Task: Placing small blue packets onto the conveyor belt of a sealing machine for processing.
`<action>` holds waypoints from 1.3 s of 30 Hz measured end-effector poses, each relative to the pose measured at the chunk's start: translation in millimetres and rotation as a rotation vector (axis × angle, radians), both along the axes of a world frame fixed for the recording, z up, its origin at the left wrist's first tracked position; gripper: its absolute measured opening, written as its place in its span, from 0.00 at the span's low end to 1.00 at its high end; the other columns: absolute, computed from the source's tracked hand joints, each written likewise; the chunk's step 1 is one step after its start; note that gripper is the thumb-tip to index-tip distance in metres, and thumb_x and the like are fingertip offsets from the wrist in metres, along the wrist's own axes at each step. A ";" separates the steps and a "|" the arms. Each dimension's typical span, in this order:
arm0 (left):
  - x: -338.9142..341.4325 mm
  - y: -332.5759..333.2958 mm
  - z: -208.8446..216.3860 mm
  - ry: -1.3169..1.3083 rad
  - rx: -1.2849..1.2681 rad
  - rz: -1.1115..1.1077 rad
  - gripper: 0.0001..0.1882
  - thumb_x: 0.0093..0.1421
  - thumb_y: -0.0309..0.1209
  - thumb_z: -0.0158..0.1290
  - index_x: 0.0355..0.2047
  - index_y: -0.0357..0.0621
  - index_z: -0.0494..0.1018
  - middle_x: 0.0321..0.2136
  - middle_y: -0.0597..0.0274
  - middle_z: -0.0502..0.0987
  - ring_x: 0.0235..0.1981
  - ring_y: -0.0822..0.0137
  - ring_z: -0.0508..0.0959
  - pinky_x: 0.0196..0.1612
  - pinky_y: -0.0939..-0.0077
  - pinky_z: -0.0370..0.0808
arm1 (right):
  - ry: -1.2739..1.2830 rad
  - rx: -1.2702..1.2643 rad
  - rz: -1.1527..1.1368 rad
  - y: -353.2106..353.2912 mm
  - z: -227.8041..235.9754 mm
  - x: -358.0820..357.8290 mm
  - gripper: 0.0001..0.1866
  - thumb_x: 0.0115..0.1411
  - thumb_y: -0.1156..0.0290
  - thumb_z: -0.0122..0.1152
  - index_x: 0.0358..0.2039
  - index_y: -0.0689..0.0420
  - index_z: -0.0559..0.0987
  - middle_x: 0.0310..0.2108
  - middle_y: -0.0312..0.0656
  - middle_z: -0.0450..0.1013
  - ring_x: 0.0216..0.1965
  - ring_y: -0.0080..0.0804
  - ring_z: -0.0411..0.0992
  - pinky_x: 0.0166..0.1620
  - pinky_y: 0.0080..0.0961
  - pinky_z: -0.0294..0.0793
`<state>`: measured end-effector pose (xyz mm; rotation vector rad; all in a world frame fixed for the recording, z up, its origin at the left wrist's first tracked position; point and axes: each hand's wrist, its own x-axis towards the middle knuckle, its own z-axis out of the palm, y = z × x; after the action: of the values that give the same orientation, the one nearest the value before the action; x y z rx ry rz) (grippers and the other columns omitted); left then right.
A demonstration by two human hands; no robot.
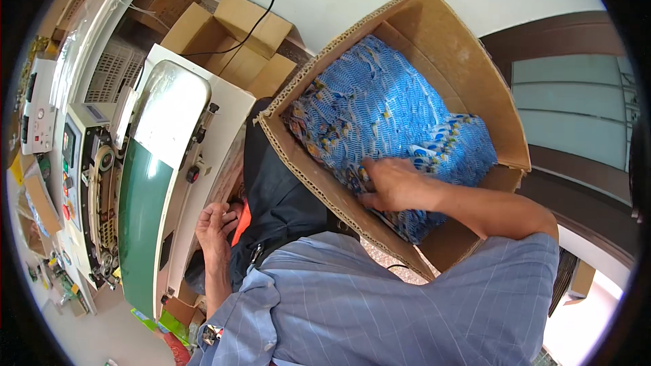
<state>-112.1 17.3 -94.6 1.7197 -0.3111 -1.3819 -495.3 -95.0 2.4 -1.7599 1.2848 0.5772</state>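
Observation:
A large open cardboard box stands in front of me to the right, filled with blue patterned packets or wrappers, several of them in rows. Inside it, my right hand rests on the near part of the pile. Its thumb and fingers are apart and a little blurred, and the fingertips partly merge with the packets. Beside my left thigh, my left hand is closed, with its fingers curled in. Whatever it may pinch is too small to make out. An orange-red item lies right behind that hand.
At my left stands a machine with a green-topped surface, black knobs and a control panel. An open, smaller carton sits beyond it. A black cable hangs by the wall. To the right is a dark-framed cabinet or door.

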 end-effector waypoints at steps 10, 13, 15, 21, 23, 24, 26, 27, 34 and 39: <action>-7.9 -17.8 21.0 -0.007 -0.051 -0.043 0.09 0.66 0.34 0.57 0.41 0.43 0.75 0.33 0.64 0.79 0.29 0.72 0.81 0.32 0.80 0.81 | -0.098 -0.108 0.061 -33.1 1.9 -10.0 0.16 0.50 0.60 0.66 0.21 0.63 0.80 0.23 0.56 0.75 0.30 0.52 0.77 0.36 0.44 0.75; -27.4 -46.5 65.8 -0.087 -0.176 -0.135 0.10 0.64 0.30 0.58 0.42 0.39 0.75 0.34 0.61 0.80 0.31 0.71 0.81 0.37 0.78 0.80 | -0.130 -0.070 0.025 -63.3 42.9 -12.7 0.16 0.49 0.62 0.67 0.22 0.66 0.80 0.18 0.56 0.72 0.20 0.48 0.73 0.27 0.38 0.72; -46.5 -71.1 98.5 -0.128 -0.251 -0.201 0.11 0.63 0.28 0.60 0.43 0.36 0.75 0.34 0.59 0.80 0.32 0.69 0.81 0.39 0.76 0.80 | -0.182 -0.127 -0.043 -71.2 60.2 -20.7 0.19 0.48 0.61 0.68 0.21 0.68 0.77 0.16 0.56 0.70 0.17 0.45 0.70 0.25 0.38 0.69; -106.0 -139.9 189.7 -0.453 -0.864 -0.854 0.48 0.41 0.33 0.75 0.62 0.42 0.64 0.59 0.55 0.69 0.56 0.60 0.73 0.53 0.66 0.76 | -0.226 -0.236 0.102 -84.4 141.2 -19.7 0.20 0.47 0.60 0.70 0.19 0.67 0.77 0.15 0.52 0.69 0.16 0.40 0.66 0.23 0.34 0.66; -122.3 -153.0 212.0 -0.623 -0.956 -0.994 0.54 0.36 0.36 0.77 0.64 0.44 0.62 0.61 0.53 0.67 0.58 0.59 0.72 0.53 0.65 0.75 | -0.166 -0.221 0.190 -91.3 178.4 9.9 0.19 0.47 0.61 0.70 0.20 0.66 0.77 0.15 0.50 0.70 0.16 0.38 0.67 0.22 0.32 0.66; -128.6 -155.2 215.9 -0.633 -0.932 -1.027 0.55 0.34 0.37 0.77 0.64 0.44 0.63 0.59 0.51 0.70 0.56 0.60 0.74 0.49 0.68 0.76 | -0.210 -0.270 0.217 -91.1 189.9 20.4 0.18 0.47 0.62 0.71 0.20 0.66 0.78 0.15 0.49 0.71 0.16 0.35 0.68 0.22 0.32 0.66; -129.0 -155.5 223.6 -0.509 -0.895 -1.133 0.53 0.33 0.35 0.78 0.62 0.43 0.65 0.52 0.53 0.76 0.50 0.61 0.78 0.48 0.70 0.76 | -0.256 -0.329 0.253 -92.8 208.1 39.9 0.17 0.46 0.63 0.71 0.21 0.66 0.78 0.15 0.48 0.71 0.16 0.33 0.68 0.22 0.31 0.66; -128.2 -156.5 229.3 -0.329 -0.820 -1.161 0.41 0.42 0.38 0.74 0.55 0.37 0.69 0.43 0.50 0.80 0.45 0.55 0.80 0.50 0.66 0.76 | -0.290 -0.263 0.244 -95.4 214.1 49.1 0.16 0.46 0.64 0.71 0.21 0.66 0.79 0.15 0.46 0.72 0.16 0.30 0.68 0.22 0.30 0.66; -101.6 -142.5 198.9 0.110 -0.645 -0.738 0.10 0.64 0.28 0.57 0.43 0.36 0.78 0.34 0.62 0.83 0.30 0.76 0.80 0.33 0.81 0.79 | -0.714 -0.140 -0.013 -93.7 178.8 83.3 0.22 0.70 0.59 0.54 0.31 0.67 0.82 0.24 0.34 0.76 0.25 0.15 0.68 0.28 0.20 0.68; -102.1 -128.3 173.1 0.174 -0.691 -0.479 0.13 0.68 0.30 0.53 0.45 0.30 0.76 0.32 0.56 0.82 0.27 0.72 0.81 0.29 0.77 0.81 | -1.023 -0.028 -0.354 -85.8 140.0 89.5 0.26 0.71 0.52 0.50 0.35 0.65 0.82 0.25 0.34 0.75 0.30 0.14 0.69 0.32 0.17 0.69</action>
<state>-214.2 -111.0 78.5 0.9755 -1.0193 -1.5027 -405.8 -180.8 142.4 -1.4454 0.8053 -0.5095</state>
